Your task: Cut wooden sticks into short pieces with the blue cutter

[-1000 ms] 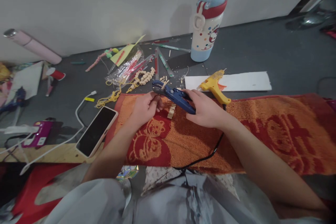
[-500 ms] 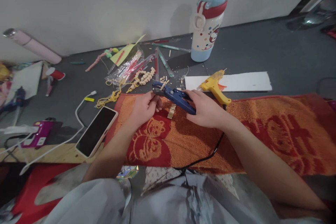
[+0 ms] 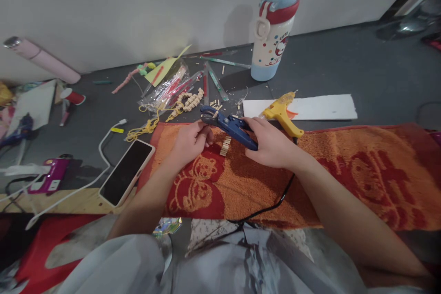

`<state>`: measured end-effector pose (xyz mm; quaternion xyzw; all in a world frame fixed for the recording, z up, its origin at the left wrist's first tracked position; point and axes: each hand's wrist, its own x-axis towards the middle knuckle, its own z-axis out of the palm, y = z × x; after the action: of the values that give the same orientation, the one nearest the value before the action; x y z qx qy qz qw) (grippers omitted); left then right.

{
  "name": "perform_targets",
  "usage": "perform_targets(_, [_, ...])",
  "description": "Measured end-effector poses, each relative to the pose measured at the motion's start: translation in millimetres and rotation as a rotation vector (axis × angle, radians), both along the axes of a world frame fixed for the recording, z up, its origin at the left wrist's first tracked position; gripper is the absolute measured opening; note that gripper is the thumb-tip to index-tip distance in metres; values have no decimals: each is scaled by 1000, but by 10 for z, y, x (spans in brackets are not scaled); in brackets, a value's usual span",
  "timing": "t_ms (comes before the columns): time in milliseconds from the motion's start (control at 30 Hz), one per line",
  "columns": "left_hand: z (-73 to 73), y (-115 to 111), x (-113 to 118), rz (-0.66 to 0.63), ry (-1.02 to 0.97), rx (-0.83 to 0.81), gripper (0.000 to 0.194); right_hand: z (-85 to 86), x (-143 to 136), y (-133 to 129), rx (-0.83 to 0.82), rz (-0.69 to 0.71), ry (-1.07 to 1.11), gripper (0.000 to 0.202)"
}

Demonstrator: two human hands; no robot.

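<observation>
My right hand is closed around the handles of a blue hand cutter, whose head points left over the orange and red towel. A small pale stick piece shows at the cutter's head. Close under that head is my left hand, its fingers curled and pinched together; what they hold is hidden. Below the cutter, a short row of small wooden pieces lies on the towel.
A yellow glue gun rests on a white board. Behind are a tall bottle, plastic-wrapped sticks, wooden scraps and a strung wooden chain. A phone and a white cable lie left.
Almost nothing differs. The cutter and both hands stay in place, with at most a very slight shift of the cutter.
</observation>
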<state>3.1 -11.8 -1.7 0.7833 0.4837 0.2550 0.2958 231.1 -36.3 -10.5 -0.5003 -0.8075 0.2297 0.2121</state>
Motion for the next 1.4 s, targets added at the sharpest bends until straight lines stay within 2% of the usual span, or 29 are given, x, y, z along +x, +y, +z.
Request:
perform_targets(367, [-19,-3,1,-12,-34,-3,21,0,0,-3,-7,0,-6,64])
perform_targets(700, [-31,-4,0,-13,-92,-113,16,11,15,6,-22,23,-40,70])
perform_targets(900, [-61,22,-25,-92,-135,-23,13,23,21,7,-10,29,-17,68])
perform_targets(1067, [-87,32,-49,-105,-215,-88,12,30,16,2,4,27,-12,65])
perform_targets(1200, [-49,29,-52,-120,-258,-146,10,34,13,-3,21,27,3,60])
perform_targets(1400, [30,30,-39,-103,-216,-183,14,41,-2,-18,31,23,37,49])
